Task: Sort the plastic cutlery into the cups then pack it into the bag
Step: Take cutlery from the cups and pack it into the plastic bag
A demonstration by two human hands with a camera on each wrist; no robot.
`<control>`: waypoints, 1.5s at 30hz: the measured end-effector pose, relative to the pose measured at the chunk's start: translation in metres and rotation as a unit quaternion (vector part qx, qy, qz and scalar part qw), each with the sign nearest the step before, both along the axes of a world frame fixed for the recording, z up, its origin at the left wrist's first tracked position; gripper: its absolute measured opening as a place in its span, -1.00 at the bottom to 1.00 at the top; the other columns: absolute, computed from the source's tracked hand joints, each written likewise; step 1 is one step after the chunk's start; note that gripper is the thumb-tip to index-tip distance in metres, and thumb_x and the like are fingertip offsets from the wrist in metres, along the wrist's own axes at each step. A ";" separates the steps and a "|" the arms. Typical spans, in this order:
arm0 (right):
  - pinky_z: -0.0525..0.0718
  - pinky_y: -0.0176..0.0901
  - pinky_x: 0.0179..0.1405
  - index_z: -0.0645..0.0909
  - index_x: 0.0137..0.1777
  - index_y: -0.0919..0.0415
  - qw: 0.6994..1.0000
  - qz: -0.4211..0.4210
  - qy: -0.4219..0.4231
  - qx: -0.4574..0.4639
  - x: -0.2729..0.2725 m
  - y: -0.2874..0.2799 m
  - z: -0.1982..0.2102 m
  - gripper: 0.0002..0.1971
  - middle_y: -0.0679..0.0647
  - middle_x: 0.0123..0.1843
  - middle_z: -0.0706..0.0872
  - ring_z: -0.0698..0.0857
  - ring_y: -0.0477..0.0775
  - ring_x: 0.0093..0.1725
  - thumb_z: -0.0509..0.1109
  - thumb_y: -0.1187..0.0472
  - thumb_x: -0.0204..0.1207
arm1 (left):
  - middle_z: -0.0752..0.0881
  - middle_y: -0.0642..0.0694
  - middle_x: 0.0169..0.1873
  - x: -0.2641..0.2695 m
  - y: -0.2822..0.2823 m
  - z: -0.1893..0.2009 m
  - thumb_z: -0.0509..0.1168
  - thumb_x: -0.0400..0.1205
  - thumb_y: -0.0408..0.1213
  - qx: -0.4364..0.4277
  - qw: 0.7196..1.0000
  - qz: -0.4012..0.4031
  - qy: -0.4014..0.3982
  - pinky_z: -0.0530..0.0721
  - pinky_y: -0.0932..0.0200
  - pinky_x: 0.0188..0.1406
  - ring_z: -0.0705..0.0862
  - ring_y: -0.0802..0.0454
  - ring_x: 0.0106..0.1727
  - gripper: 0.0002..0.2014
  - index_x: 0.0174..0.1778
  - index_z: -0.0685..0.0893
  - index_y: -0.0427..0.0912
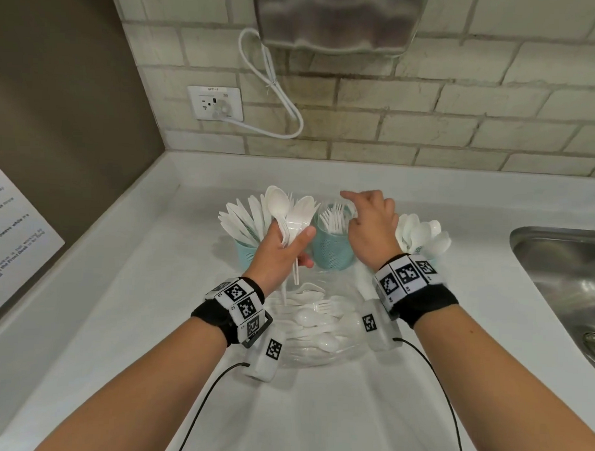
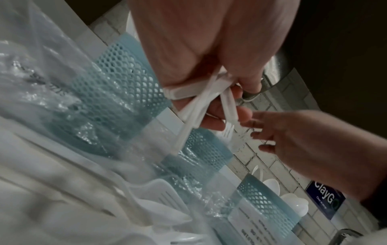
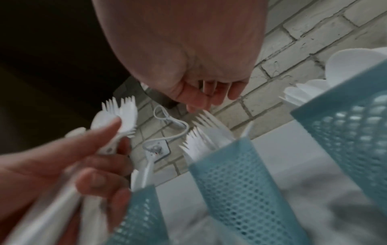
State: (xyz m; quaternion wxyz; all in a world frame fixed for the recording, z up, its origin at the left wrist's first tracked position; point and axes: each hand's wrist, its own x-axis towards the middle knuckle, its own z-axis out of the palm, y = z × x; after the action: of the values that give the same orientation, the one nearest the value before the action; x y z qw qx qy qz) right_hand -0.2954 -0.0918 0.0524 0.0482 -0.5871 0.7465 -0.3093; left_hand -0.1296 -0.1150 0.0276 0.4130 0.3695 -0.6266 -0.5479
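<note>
White plastic fills the scene: three teal perforated cups stand in a row on the pale countertop against a brick-tiled wall. The left cup fans flat, pointed knives, the middle cup bristles with upright forks, and the right cup, mostly behind the right wrist in the head view, holds rounded spoons. Nearer the person lies a clear, crinkled plastic bag with loose cutlery heaped in it. The left hand grips a bundle of spoons and forks by their thin handles, thumb pressed across, heads raised. The right hand hovers over the fork cup, fingers loosely spread and bent, forefinger extended; I see nothing held in it, fingertips just above the tines. A steel sink sits off to the right.
</note>
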 end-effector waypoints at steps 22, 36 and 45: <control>0.67 -0.20 -0.37 0.54 -0.18 0.07 0.903 0.084 -0.409 -0.099 0.015 0.008 0.017 -0.84 -0.01 -0.20 0.60 0.61 0.00 -0.31 0.39 0.34 0.54 | 0.61 0.05 -0.30 -0.015 0.006 0.009 0.22 0.70 -0.13 -0.023 0.999 -0.010 0.047 0.62 0.21 -0.38 0.57 0.13 -0.35 -0.88 0.13 0.52 0.00; 0.64 -0.26 -0.40 0.44 0.11 0.24 0.848 0.014 -0.520 -0.100 0.025 0.016 0.012 -0.65 0.05 -0.17 0.59 0.62 -0.07 -0.38 0.51 0.28 0.44 | 0.68 -0.16 0.03 -0.030 0.004 0.007 0.29 0.67 -0.20 0.016 0.997 -0.015 0.078 0.62 0.22 -0.34 0.66 0.03 -0.12 -0.62 0.36 0.41 -0.21; 0.68 -0.27 -0.50 0.45 0.00 0.24 0.839 0.005 -0.525 -0.141 0.005 0.016 0.028 -0.80 0.14 -0.30 0.59 0.63 -0.10 -0.55 0.44 0.35 0.51 | 0.61 -0.09 0.14 -0.027 0.000 0.004 0.19 0.73 -0.26 0.027 0.997 0.006 0.079 0.76 0.10 -0.03 0.70 -0.03 0.04 -0.69 0.39 0.36 -0.10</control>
State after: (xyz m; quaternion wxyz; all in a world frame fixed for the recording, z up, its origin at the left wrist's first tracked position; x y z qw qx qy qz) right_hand -0.2900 -0.0755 0.0802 0.3514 -0.3408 0.5549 -0.6726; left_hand -0.1571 -0.1155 0.0316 0.4542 0.3402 -0.5747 -0.5897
